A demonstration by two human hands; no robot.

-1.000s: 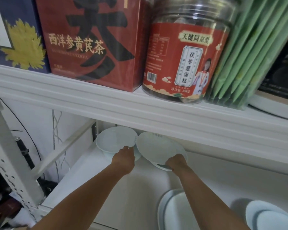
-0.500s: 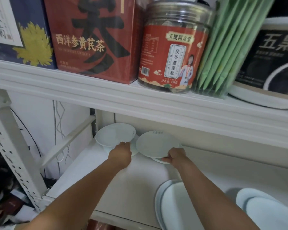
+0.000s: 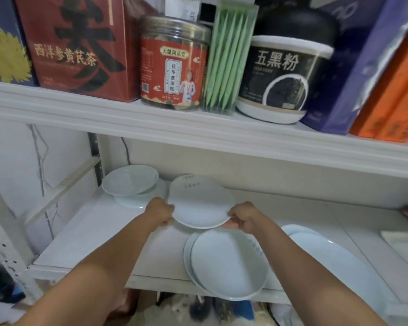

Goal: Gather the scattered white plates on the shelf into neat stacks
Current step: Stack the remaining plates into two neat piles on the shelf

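left grip [image 3: 159,211] shifted from bowls [image 3: 130,182] to plate [image 3: 199,203] | both grips clasp its rim, right grip [image 3: 243,217] opposite

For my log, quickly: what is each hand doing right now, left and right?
Left hand: holds the round white ceramic plate by its left edge.
Right hand: holds the same plate by its right edge.

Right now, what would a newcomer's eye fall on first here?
The plate at the centre, gripped by the left hand and right hand over the lower shelf. Next, the stack at its front edge, and the red jar on the upper shelf.
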